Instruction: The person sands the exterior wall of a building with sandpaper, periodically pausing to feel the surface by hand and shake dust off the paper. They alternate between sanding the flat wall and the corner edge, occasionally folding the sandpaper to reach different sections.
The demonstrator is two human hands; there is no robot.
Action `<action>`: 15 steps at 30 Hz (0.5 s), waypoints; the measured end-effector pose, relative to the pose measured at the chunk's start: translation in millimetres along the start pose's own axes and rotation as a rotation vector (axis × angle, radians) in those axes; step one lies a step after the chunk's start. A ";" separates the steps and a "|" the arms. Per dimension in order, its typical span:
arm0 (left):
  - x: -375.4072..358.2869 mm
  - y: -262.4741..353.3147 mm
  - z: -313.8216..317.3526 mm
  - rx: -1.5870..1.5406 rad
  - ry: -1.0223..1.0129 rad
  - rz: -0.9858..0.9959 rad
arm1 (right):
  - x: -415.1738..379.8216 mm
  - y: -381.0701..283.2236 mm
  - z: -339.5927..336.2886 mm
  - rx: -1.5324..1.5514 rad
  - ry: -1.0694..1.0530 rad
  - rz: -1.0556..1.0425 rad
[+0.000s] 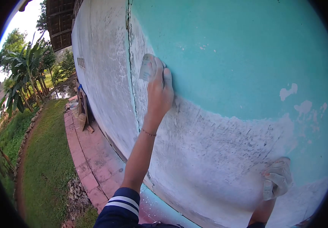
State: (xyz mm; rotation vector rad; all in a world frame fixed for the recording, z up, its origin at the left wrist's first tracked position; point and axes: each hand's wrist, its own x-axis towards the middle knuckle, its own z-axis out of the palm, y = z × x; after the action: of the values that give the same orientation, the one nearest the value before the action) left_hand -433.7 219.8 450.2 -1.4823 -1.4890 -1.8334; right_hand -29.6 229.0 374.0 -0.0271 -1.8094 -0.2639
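My left hand (159,85) is raised against the wall, its fingers pressed on a small greyish piece of sandpaper (145,69) with faint print on its back. The sandpaper lies flat on the pale strip between a long crack (129,57) and the turquoise paint (225,53). Lower down at the right, my right hand (278,179) is closed against the wall, coated in whitish dust. What its curled fingers hold, if anything, is hidden. Around both hands the wall surface (217,152) is whitish, scuffed and dusty, with a ragged border to the turquoise.
A pink tiled walkway (91,163) runs along the wall's foot, with wooden boards (82,104) and a bucket (74,107) farther along it. Grass (44,152) and banana plants (27,68) lie to the left. A roof overhang (60,22) juts out above.
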 end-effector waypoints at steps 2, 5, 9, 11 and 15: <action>18.9 7.1 -6.6 -0.041 -0.028 -0.048 | -1.1 -1.6 0.9 -0.001 -0.005 0.023; -46.0 -4.4 21.8 0.146 0.050 0.109 | -0.2 -8.1 0.2 -0.032 -0.037 0.052; -106.9 -0.6 41.8 0.130 0.049 0.173 | 0.0 -8.5 0.3 -0.052 -0.052 0.046; -38.4 -6.4 22.6 0.082 0.103 0.050 | 1.3 -8.1 -2.7 -0.038 -0.061 0.052; 24.0 -0.9 -9.3 0.000 -0.108 -0.150 | 0.5 -7.7 -4.4 -0.025 -0.070 0.070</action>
State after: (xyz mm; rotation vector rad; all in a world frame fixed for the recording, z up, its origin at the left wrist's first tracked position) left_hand -448.4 219.8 471.3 -1.5294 -1.6931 -1.8630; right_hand -26.8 220.6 374.2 -0.1185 -1.8703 -0.2388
